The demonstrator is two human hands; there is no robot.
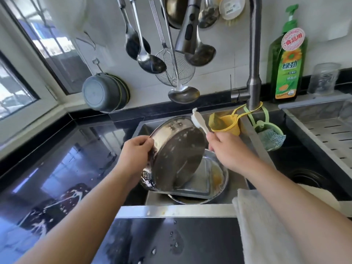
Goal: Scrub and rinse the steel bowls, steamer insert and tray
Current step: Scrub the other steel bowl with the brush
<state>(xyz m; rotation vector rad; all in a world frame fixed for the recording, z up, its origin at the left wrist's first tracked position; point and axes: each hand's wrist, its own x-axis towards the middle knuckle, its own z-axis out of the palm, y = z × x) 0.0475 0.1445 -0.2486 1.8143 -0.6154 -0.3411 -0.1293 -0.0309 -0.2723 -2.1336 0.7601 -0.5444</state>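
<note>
At centre frame the left hand (136,149) pinches the rim of a soapy round steel bowl (177,151) tilted over the rectangular steel tray (205,180) in the sink, while the right hand (226,147) grips a white scrubbing brush (199,121); the slippery rim could slide free and clatter down.

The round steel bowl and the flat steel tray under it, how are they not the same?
The round steel bowl is round; the steel tray has straight sides and corners. The bowl is tilted up on its edge, held by the left hand; the tray lies flat in the sink. The bowl carries white suds; the tray shows a yellowish smear. Both are shiny steel.
</note>
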